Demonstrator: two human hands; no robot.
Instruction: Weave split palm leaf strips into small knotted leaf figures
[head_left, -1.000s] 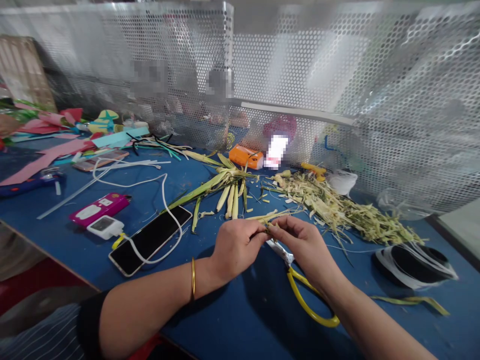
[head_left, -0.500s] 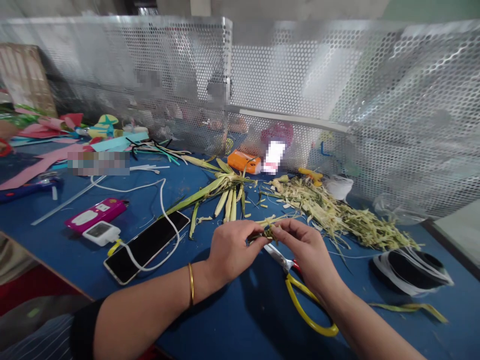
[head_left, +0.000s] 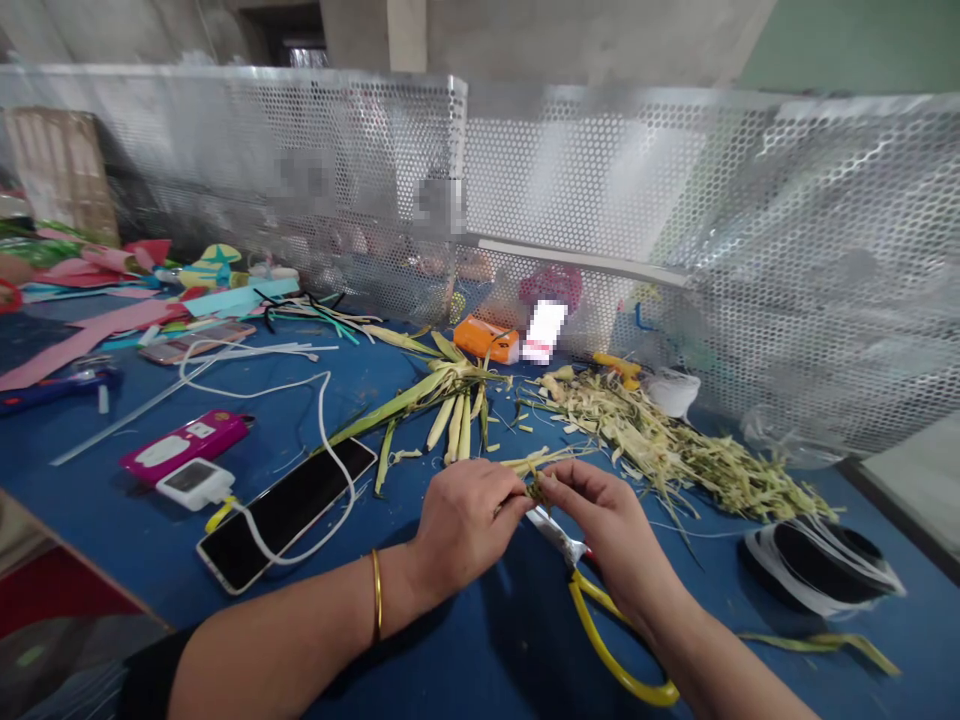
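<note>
cluttered blue table, perforated metal screen

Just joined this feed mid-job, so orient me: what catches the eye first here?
At centre front, the left hand and right hand pinch a small green leaf piece above the blue table. Yellow-handled scissors lie under the right wrist, and a heap of pale leaf trimmings spreads behind the hands toward the right. A perforated metal screen walls off the back.
</note>
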